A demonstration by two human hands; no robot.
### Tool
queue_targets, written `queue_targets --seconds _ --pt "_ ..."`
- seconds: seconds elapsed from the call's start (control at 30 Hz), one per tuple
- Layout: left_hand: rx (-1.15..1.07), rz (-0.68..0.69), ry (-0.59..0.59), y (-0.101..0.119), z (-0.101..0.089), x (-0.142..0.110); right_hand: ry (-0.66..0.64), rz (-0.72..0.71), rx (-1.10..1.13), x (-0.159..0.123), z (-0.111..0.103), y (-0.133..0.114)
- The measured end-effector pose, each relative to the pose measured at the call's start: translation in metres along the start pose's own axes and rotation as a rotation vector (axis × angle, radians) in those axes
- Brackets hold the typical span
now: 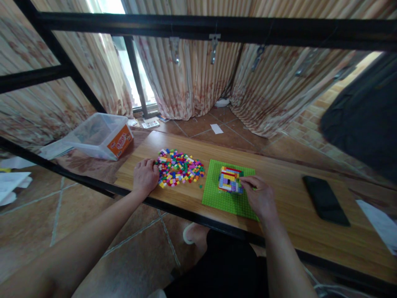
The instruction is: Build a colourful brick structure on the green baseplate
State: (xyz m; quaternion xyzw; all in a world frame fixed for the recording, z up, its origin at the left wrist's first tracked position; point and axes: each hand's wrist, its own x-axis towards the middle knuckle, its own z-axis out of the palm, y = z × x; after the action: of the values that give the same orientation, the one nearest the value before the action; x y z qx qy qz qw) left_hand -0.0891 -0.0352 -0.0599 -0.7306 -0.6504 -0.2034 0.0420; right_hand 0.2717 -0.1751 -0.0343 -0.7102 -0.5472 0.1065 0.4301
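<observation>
A loose heap of small coloured toy bricks [180,167] lies on the wooden table. My left hand [145,176] rests at the heap's left edge, its fingers curled together and closed; whether a brick is under the fingertips is hidden. Right of the heap is a green studded baseplate [214,198]. On it stands a low build of bricks [228,180] in yellow, red, purple and white, with a dark gap in the middle. My right hand [260,194] reaches over the baseplate's right side, fingers pinched at the build's right edge. What the pinch holds is too small to name.
A black phone [325,200] lies on the table [285,198] to the right, with white paper [378,223] beyond it. A clear plastic bin [102,132] with an orange label stands behind the table's left end. A black metal rail [198,27] crosses above, with hanging clips.
</observation>
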Motion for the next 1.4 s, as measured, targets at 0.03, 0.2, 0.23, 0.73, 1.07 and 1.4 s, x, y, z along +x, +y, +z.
queue_targets --seconds 0.03,0.2,0.23,0.73,1.07,1.4 --pt "-0.004 -0.005 0.000 0.000 0.000 0.000 -0.004 0.012 0.009 0.000 0.000 0.001" --pt "0.001 -0.004 -0.021 0.000 -0.001 0.000 -0.014 0.036 0.012 0.004 -0.001 0.001" --pt "0.001 -0.002 -0.026 0.000 -0.002 0.000 -0.019 0.029 0.003 0.005 -0.001 0.001" --pt "-0.014 -0.025 -0.029 0.002 -0.003 0.000 0.021 0.104 0.022 0.001 0.001 0.009" --pt "-0.030 -0.025 -0.033 0.002 -0.002 0.000 0.075 0.007 -0.061 -0.001 0.008 0.001" --pt "-0.007 -0.009 -0.017 0.000 -0.001 0.000 0.091 -0.125 -0.222 -0.004 0.018 -0.003"
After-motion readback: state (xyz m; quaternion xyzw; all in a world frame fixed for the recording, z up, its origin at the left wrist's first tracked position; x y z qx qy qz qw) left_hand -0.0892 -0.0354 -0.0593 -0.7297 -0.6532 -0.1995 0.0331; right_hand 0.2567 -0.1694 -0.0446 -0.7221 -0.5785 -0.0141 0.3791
